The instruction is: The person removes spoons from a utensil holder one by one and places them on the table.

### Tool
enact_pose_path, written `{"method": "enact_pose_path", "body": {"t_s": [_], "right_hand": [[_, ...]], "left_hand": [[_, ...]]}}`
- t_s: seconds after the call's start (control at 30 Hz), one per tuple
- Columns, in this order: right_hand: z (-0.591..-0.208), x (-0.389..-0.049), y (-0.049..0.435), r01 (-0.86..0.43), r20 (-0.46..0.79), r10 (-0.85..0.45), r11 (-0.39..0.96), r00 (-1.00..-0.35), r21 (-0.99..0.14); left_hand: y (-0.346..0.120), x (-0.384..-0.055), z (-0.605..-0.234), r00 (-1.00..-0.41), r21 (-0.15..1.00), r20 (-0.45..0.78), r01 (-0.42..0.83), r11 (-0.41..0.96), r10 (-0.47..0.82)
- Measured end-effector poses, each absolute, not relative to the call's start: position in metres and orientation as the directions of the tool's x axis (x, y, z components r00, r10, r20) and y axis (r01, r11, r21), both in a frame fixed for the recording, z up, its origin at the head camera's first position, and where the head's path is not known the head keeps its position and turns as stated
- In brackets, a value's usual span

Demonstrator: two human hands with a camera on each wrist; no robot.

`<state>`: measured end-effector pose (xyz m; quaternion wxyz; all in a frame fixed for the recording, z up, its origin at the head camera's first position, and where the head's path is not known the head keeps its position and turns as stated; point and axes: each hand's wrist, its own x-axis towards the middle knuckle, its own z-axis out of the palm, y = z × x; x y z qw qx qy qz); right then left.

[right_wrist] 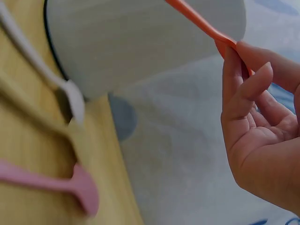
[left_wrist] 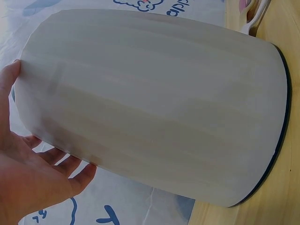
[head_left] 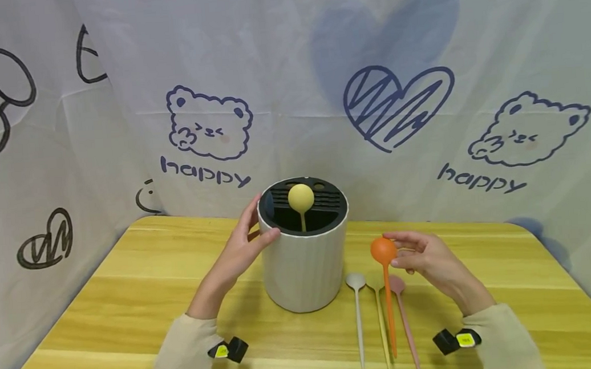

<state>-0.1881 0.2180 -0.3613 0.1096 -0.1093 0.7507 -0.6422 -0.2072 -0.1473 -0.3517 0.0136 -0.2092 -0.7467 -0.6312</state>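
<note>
A ribbed white utensil holder (head_left: 304, 275) with a slotted black top (head_left: 308, 221) stands upright on the table. A yellow spoon (head_left: 301, 198) sticks up out of its large front opening. My left hand (head_left: 234, 260) grips the holder's upper left side, thumb in front near the rim; in the left wrist view the fingers (left_wrist: 82, 173) bend against its wall. To the holder's right, my right hand (head_left: 432, 260) pinches an orange spoon (head_left: 383, 251) at its bowl, with the handle hanging down. The right wrist view shows the spoon edge-on between thumb and fingers.
On the wooden table (head_left: 129, 310), right of the holder, lie a white spoon (head_left: 356, 281), a pale yellow spoon (head_left: 381, 316) and a pink spoon (head_left: 397, 284), handles toward me. A white cloth (head_left: 292, 64) with drawings hangs behind and at the left.
</note>
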Motion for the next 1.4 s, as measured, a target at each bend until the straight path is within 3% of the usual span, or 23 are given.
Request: {"method": "enact_pose_path", "body": {"t_s": [0.47,0.9,1.4], "right_hand": [[-0.395,-0.196,0.264,0.113,-0.145,-0.265,0.130,-0.953,-0.985],[-0.410,-0.202,0.298,0.161,-0.179,-0.383,0.080,-0.906,-0.984],[-0.428,-0.201,0.308,0.261,-0.266,-0.381,0.066,-0.886,-0.963]], "left_hand": [[-0.145,-0.209,-0.352,-0.916,0.940,0.275,0.320,0.118,0.293],[-0.146,-0.207,-0.353,-0.926,0.945,0.259,0.302,0.125,0.276],[-0.146,-0.209,-0.352,-0.920,0.937,0.268,0.318,0.147,0.285]]}}
